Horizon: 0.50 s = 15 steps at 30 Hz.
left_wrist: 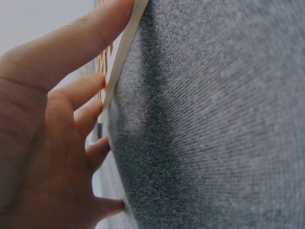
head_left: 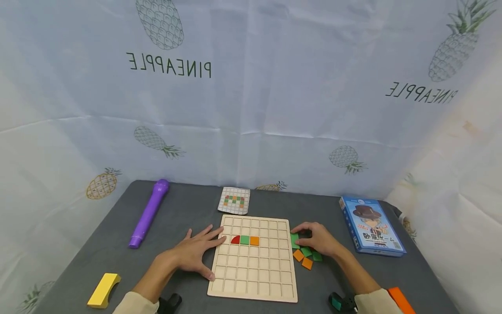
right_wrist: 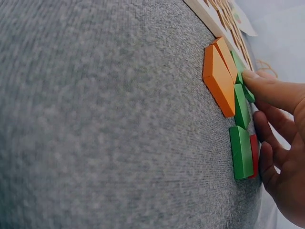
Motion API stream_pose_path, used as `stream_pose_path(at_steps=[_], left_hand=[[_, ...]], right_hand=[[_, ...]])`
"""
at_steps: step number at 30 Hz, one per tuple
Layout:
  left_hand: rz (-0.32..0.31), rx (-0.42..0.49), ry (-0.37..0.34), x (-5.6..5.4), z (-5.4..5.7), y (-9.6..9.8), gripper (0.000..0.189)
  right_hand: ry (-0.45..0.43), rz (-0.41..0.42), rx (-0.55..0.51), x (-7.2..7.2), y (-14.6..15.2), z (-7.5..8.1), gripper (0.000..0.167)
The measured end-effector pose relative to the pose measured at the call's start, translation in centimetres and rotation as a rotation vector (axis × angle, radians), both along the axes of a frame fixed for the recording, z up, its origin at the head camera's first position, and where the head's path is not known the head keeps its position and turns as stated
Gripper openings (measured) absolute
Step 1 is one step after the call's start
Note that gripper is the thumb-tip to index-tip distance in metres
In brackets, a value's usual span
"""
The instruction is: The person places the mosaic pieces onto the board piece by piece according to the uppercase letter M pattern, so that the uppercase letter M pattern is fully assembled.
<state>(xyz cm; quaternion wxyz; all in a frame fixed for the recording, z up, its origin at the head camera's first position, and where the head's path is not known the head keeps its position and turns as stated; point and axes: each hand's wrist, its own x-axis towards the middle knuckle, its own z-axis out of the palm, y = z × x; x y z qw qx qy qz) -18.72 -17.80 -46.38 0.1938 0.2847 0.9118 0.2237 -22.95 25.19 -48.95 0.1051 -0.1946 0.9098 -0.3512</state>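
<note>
A: What did the right hand (head_left: 319, 240) hide?

B: In the head view, the loose red piece (right_wrist: 255, 155); in the right wrist view, a green tile (right_wrist: 243, 152) partly covered it.

A: And the orange object (head_left: 401, 300)?

B: The head view's lower edge cut it off, so its full shape couldn't be told. Small print on the blue box (head_left: 372, 226) was too tiny to read, and the left wrist view cropped the wooden board (left_wrist: 119, 58).

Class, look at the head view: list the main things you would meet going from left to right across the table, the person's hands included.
Yellow block, purple stick, left hand, wooden grid board, right hand, blue box.
</note>
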Motion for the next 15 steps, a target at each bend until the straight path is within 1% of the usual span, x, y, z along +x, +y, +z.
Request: stream_pose_path(at_steps=[2,9,15], left_hand=[[0.000,0.001,-0.001,-0.02,-0.10,0.02,0.111],[0.009,-0.003,-0.001,-0.08,-0.17,-0.04,0.111],[0.006,0.004,-0.004,-0.15,-0.17,0.01,0.111]], right_hand=[[0.000,-0.007,0.002,0.07,-0.06,0.06,0.024],[0.014,0.009,0.009,-0.04,-0.39,0.23,0.020],[0.029,-0.004,0.022,-0.09,-0.49,0.24,0.016]])
